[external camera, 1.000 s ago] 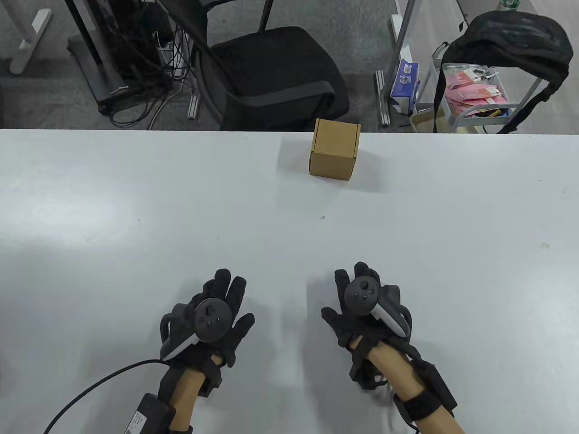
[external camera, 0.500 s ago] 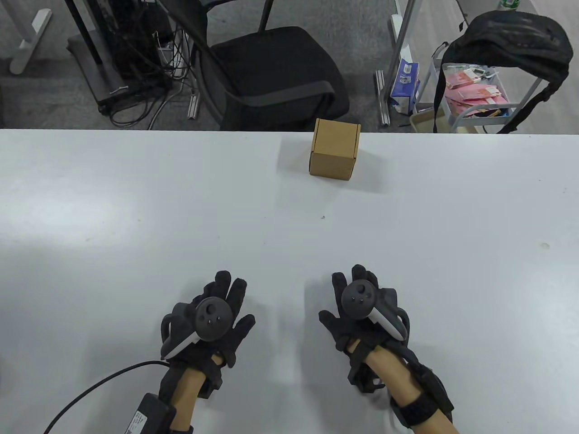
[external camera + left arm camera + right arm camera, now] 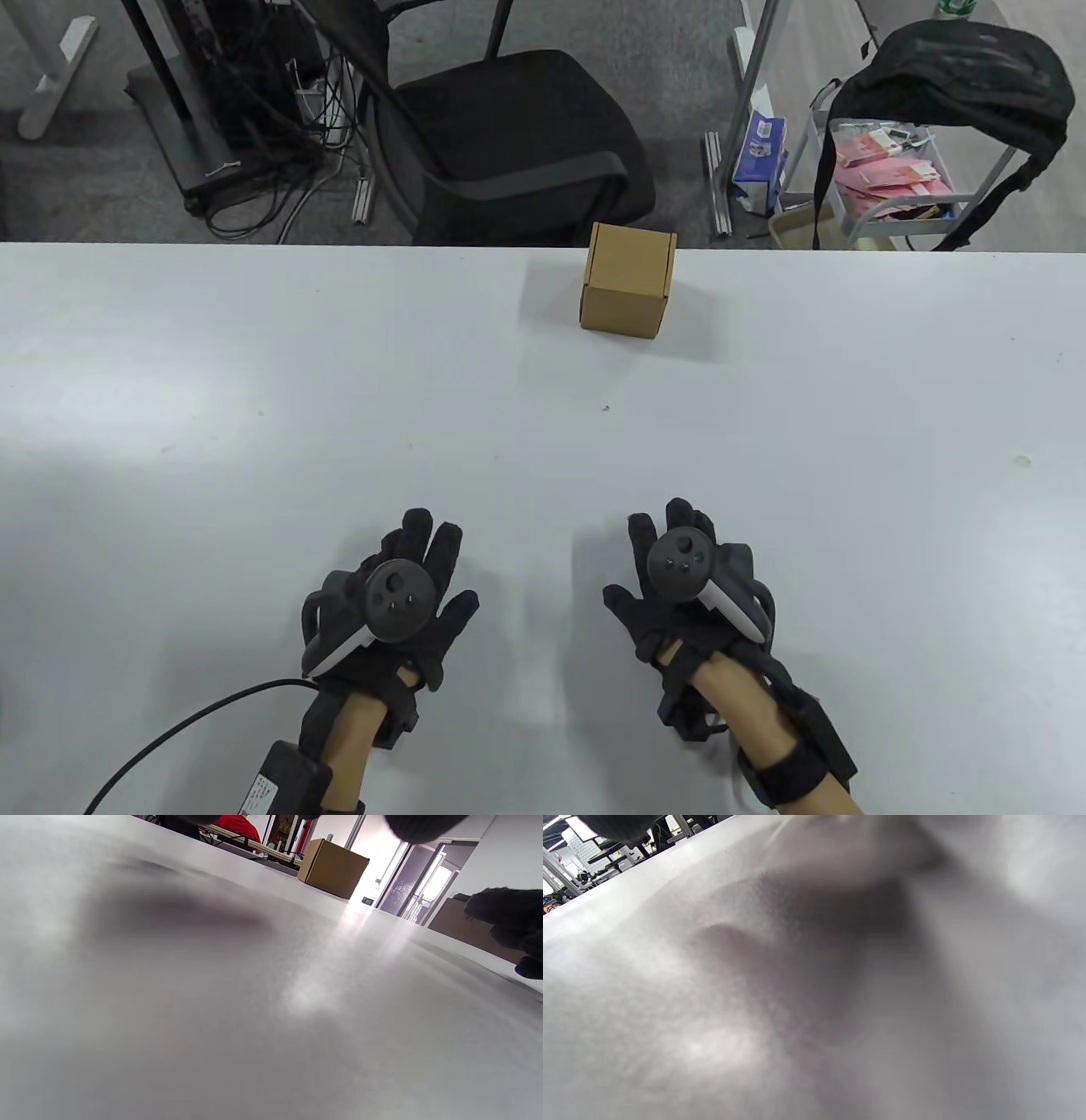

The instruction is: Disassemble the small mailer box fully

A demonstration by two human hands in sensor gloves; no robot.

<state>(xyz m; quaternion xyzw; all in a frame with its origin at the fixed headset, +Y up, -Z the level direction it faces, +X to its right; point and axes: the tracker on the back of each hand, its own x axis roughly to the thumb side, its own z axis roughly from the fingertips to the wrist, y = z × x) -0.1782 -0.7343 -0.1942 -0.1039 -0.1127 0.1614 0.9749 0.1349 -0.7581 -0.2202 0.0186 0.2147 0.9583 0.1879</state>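
A small brown cardboard mailer box (image 3: 628, 278) stands closed at the far edge of the white table (image 3: 254, 407). It also shows in the left wrist view (image 3: 333, 868). My left hand (image 3: 416, 569) rests flat on the table near the front, fingers spread, holding nothing. My right hand (image 3: 662, 552) rests flat to its right, also empty. Both hands are far from the box. In the left wrist view the right hand's fingers (image 3: 509, 916) show at the right edge. The right wrist view shows only the blurred table surface (image 3: 814, 984).
Beyond the table's far edge stand a black office chair (image 3: 509, 144), cables on the floor (image 3: 254, 153), and a cart with a black bag (image 3: 967, 76) and pink packets. A black cable (image 3: 170, 730) runs from my left wrist.
My right hand shifted very slightly on the table. The left hand and the box have not moved.
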